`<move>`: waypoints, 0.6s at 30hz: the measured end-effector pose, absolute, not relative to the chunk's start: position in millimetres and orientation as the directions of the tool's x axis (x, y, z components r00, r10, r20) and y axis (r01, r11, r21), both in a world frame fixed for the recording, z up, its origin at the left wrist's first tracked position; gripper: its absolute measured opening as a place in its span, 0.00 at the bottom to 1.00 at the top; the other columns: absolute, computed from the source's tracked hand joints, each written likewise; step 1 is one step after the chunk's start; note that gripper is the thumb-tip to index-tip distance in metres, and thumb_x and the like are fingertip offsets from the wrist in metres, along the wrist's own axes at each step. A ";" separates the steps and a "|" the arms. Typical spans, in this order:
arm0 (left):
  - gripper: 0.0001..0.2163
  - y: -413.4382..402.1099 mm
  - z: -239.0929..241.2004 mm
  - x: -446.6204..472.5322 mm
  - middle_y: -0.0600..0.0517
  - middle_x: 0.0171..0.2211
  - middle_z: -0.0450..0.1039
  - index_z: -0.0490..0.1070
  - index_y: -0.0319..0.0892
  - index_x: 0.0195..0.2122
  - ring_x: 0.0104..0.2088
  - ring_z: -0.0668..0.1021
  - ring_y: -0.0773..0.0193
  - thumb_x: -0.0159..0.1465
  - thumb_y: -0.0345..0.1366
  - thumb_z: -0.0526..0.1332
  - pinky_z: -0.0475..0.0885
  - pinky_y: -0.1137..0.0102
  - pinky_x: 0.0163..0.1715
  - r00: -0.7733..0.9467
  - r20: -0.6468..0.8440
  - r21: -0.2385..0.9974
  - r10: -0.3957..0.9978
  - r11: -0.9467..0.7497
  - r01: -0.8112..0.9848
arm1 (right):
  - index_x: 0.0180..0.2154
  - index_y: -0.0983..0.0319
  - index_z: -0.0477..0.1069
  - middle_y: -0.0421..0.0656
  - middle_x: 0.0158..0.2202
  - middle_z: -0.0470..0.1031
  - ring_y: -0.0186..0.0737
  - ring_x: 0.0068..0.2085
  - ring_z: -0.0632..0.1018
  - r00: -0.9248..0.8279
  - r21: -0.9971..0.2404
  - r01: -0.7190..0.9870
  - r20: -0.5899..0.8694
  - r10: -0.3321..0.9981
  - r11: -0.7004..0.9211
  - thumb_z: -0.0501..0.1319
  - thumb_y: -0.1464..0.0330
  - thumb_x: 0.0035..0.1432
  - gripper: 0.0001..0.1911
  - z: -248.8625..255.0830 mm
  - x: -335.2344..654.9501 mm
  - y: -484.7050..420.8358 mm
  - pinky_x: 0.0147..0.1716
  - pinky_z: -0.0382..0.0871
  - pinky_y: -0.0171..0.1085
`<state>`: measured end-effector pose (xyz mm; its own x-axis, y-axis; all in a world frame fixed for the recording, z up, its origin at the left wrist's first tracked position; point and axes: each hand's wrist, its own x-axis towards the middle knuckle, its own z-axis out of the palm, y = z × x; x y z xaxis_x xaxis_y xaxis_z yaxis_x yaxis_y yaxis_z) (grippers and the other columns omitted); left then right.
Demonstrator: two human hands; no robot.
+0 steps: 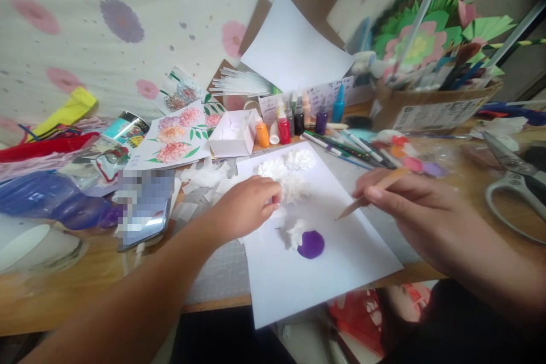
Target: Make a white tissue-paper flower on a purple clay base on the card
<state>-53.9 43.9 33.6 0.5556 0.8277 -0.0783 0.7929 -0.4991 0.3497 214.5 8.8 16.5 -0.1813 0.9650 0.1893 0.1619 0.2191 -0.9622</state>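
A white sheet of paper (354,273) lies at a slant on the table, its near corner past the front edge. Fluffy white paper clumps (298,160) sit on its upper part. Lower down, a small crumpled white paper piece (295,234) touches a round purple paint blob (311,244). My left hand (245,207) is closed with fingertips curled together over the sheet, beside the clumps; anything within them is hidden. My right hand (409,205) grips a tan pointed wooden stick (362,199), its tip just above the paper, right of the purple paint.
Small paint bottles (284,128), a white box (234,133) and several pens (341,145) stand or lie behind the sheet. Torn white paper scraps (205,179) and a phone (149,210) are at left. Scissors (514,182) lie at right, before a cardboard box (435,108).
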 end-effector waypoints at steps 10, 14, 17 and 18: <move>0.06 50.9 32.6 -4.9 0.58 0.23 0.66 0.63 0.43 0.29 0.24 0.68 0.69 0.59 0.37 0.59 0.61 0.74 0.22 0.350 -0.119 0.850 0.929 -0.087 0.520 | 0.28 0.60 0.74 0.42 0.32 0.76 0.41 0.36 0.77 -0.094 -0.963 -0.270 0.031 0.995 0.005 0.65 0.61 0.55 0.10 14.1 194.6 22.3 0.42 0.70 0.42; 0.06 47.5 25.1 -0.5 0.57 0.24 0.67 0.63 0.43 0.30 0.26 0.71 0.68 0.60 0.38 0.59 0.64 0.74 0.25 0.327 -0.114 0.902 0.938 -0.040 0.429 | 0.29 0.62 0.74 0.43 0.31 0.76 0.38 0.33 0.77 -0.046 -0.944 -0.325 -0.046 0.998 -0.058 0.64 0.61 0.55 0.10 15.9 192.1 25.0 0.38 0.71 0.39; 0.05 46.1 20.2 -1.8 0.58 0.26 0.68 0.63 0.44 0.33 0.27 0.71 0.69 0.60 0.37 0.60 0.65 0.74 0.27 0.317 -0.092 0.929 0.944 -0.034 0.368 | 0.29 0.61 0.74 0.43 0.32 0.76 0.35 0.32 0.77 -0.071 -0.931 -0.356 -0.054 0.996 -0.076 0.63 0.61 0.56 0.10 15.5 190.9 24.5 0.37 0.72 0.36; 0.06 45.8 18.9 -2.1 0.58 0.27 0.68 0.63 0.45 0.35 0.27 0.71 0.69 0.60 0.37 0.60 0.66 0.74 0.27 0.319 -0.092 0.937 0.943 -0.027 0.349 | 0.30 0.61 0.74 0.42 0.33 0.77 0.35 0.32 0.77 -0.082 -0.928 -0.364 -0.052 0.995 -0.078 0.63 0.61 0.57 0.10 15.0 190.2 24.1 0.37 0.72 0.36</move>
<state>-2.1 45.8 18.9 0.3188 0.9434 -0.0920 0.3489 -0.0265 0.9368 190.2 24.1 15.0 -0.0819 0.9953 -0.0518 -0.3641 -0.0783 -0.9281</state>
